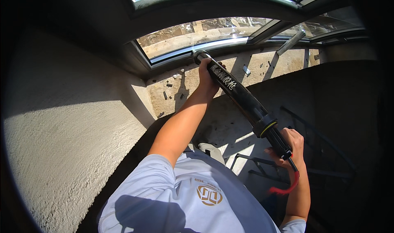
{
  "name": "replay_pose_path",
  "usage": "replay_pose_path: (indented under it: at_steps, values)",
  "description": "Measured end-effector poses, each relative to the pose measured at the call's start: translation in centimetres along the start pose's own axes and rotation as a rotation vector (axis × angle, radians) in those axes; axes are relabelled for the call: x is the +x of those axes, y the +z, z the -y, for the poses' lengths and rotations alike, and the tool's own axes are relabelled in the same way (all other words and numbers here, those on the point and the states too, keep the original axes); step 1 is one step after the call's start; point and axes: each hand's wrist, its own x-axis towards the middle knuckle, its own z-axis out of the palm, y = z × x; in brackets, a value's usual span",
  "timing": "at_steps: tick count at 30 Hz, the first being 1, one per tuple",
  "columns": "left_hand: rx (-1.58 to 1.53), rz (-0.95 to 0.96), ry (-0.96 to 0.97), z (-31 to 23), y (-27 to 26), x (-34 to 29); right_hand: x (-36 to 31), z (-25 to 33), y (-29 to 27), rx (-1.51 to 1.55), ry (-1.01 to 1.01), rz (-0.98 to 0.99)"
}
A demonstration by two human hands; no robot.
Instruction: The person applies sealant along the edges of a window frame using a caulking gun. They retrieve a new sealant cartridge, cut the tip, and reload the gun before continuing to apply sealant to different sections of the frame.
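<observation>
A long black caulking gun (242, 96) slants across the middle, its front end up against the lower edge of the window frame (176, 57). My left hand (208, 78) is closed around the barrel near that front end, fingers wrapped underneath. At the back end my right hand (290, 146) grips the gun's handle, which the hand largely hides. Behind it a thin rod with a red strip (287, 190) sticks out and hangs down. Where the nozzle meets the frame is too small to make out clearly.
Bits of debris (166, 95) lie on the concrete sill (160, 87) under the window. A silvery tube (291, 42) leans on it at the right. A rough plastered wall (69, 130) stands close on my left. Dark metal bars (320, 138) are below right.
</observation>
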Motion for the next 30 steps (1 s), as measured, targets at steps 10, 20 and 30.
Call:
replay_pose_path:
  at_steps: [10,20,30]
  values:
    - [0.016,0.037,-0.071,4.7,2.4,3.6,-0.4,-4.9,-1.6,-0.112,0.037,0.002]
    - [-0.077,0.026,-0.049,9.2,4.9,7.7,-0.5,-9.9,-3.2,-0.086,0.059,-0.045]
    - [-0.008,0.045,-0.023,12.4,6.3,10.4,-1.0,-14.5,-4.3,-0.122,0.028,-0.034]
